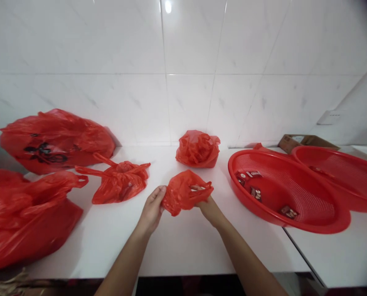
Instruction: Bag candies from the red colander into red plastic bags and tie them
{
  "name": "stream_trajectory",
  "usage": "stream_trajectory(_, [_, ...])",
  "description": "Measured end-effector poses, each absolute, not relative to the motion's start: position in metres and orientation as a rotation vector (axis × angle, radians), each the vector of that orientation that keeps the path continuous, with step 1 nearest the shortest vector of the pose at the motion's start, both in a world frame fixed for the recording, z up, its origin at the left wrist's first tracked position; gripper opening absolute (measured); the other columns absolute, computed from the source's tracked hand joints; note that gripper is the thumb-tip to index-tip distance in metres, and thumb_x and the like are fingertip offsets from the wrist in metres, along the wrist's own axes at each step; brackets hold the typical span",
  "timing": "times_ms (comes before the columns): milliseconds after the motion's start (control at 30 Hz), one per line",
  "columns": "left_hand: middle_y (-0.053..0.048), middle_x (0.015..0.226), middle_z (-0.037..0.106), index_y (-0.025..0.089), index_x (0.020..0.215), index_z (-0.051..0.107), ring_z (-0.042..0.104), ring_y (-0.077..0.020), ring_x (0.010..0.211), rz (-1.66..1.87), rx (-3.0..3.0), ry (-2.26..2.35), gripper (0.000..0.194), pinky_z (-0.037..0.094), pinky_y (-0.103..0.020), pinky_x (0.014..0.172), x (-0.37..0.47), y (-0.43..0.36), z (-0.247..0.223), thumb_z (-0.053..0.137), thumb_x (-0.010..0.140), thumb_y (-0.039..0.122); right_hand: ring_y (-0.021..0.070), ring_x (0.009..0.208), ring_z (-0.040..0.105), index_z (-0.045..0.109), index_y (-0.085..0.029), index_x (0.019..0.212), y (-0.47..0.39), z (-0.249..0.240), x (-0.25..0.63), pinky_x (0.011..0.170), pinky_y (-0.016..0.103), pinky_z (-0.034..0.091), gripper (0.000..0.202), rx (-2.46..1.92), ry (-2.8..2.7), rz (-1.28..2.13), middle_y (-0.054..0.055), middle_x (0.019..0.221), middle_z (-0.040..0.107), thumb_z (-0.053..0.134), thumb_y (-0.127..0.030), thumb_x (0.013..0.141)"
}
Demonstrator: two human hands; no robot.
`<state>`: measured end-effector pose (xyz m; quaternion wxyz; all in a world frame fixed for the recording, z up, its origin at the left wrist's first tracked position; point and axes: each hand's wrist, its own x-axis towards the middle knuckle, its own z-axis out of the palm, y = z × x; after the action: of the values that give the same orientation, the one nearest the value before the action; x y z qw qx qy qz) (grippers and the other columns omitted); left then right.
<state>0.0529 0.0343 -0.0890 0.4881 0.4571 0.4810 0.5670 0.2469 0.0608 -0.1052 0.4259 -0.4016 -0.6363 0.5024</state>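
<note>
A small red plastic bag (183, 192) is held above the white table between both hands. My left hand (154, 207) pinches its left edge between thumb and fingers. At the bag's right side is my right hand (206, 205), its fingers partly covered by the plastic near the handles; they are closed on it. Behind this bag, by the wall, sits a crumpled bundle of red bags (198, 150). To the left lies another small red bag (120, 183) with its handles spread. What the held bag contains is hidden.
Large red bags (58, 142) (32, 222) fill the left side. A red basket (294, 193) with several small wrapped packets (255, 193) stands at right, beside a second red basket (349, 172). A cardboard box (289, 143) is behind them, against a tiled wall (192, 41).
</note>
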Motion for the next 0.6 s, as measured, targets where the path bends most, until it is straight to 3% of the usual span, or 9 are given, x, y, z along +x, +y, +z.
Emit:
stream_trajectory(100, [0.001, 0.07, 0.06, 0.018, 0.083, 0.062, 0.053, -0.0111, 0.061, 1.329, 1.081, 1.163, 0.038, 0.046, -0.023, 0.061, 0.074, 0.018, -0.094, 0.059, 0.084, 0.055, 0.0208, 0.086, 0.067, 0.058, -0.025, 0.114, 0.04, -0.093, 0.243, 0.07, 0.032, 0.054, 0.035, -0.822, -1.361, 1.51, 0.005, 0.103, 0.07, 0.063, -0.039, 0.083])
stream_trajectory(200, [0.003, 0.063, 0.058, 0.017, 0.077, 0.063, 0.048, -0.01, 0.054, 1.309, 1.076, 1.221, 0.038, 0.041, -0.022, 0.053, 0.083, 0.009, -0.101, 0.066, 0.08, 0.054, 0.018, 0.074, 0.064, 0.059, -0.024, 0.102, 0.03, -0.093, 0.239, 0.063, 0.028, 0.051, 0.031, -0.782, -1.313, 1.525, 0.002, 0.088, 0.069, 0.072, -0.032, 0.075])
stream_trajectory(333, [0.005, 0.061, 0.052, 0.018, 0.077, 0.06, 0.044, -0.009, 0.052, 1.404, 1.015, 1.338, 0.037, 0.036, -0.02, 0.049, 0.069, 0.007, -0.113, 0.063, 0.082, 0.054, 0.0182, 0.076, 0.064, 0.056, -0.023, 0.114, 0.034, -0.095, 0.258, 0.07, 0.03, 0.052, 0.039, -0.861, -1.105, 1.319, 0.001, 0.085, 0.067, 0.068, -0.029, 0.077])
stream_trajectory(433, [0.006, 0.065, 0.05, 0.019, 0.08, 0.057, 0.039, -0.0071, 0.048, 1.522, 0.964, 1.434, 0.034, 0.032, -0.019, 0.045, 0.047, 0.008, -0.118, 0.059, 0.085, 0.053, 0.0196, 0.087, 0.064, 0.057, -0.022, 0.117, 0.039, -0.089, 0.282, 0.077, 0.032, 0.052, 0.036, -0.942, -1.025, 1.113, 0.004, 0.099, 0.068, 0.061, -0.032, 0.083])
stream_trajectory(500, [0.003, 0.077, 0.056, 0.02, 0.082, 0.056, 0.045, -0.0083, 0.054, 1.599, 0.961, 1.485, 0.032, 0.039, -0.021, 0.051, 0.036, 0.007, -0.114, 0.058, 0.085, 0.052, 0.0204, 0.093, 0.064, 0.057, -0.023, 0.118, 0.04, -0.083, 0.295, 0.079, 0.032, 0.052, 0.035, -0.963, -1.051, 1.036, 0.006, 0.108, 0.067, 0.059, -0.035, 0.085])
stream_trajectory(600, [-0.002, 0.101, 0.062, 0.022, 0.091, 0.059, 0.059, -0.0149, 0.086, 1.699, 1.067, 1.513, 0.026, 0.048, -0.028, 0.08, 0.04, 0.0, -0.096, 0.06, 0.085, 0.047, 0.0201, 0.088, 0.063, 0.056, -0.023, 0.122, 0.035, -0.075, 0.298, 0.077, 0.032, 0.052, 0.041, -0.99, -1.146, 1.059, 0.005, 0.102, 0.067, 0.061, -0.036, 0.083])
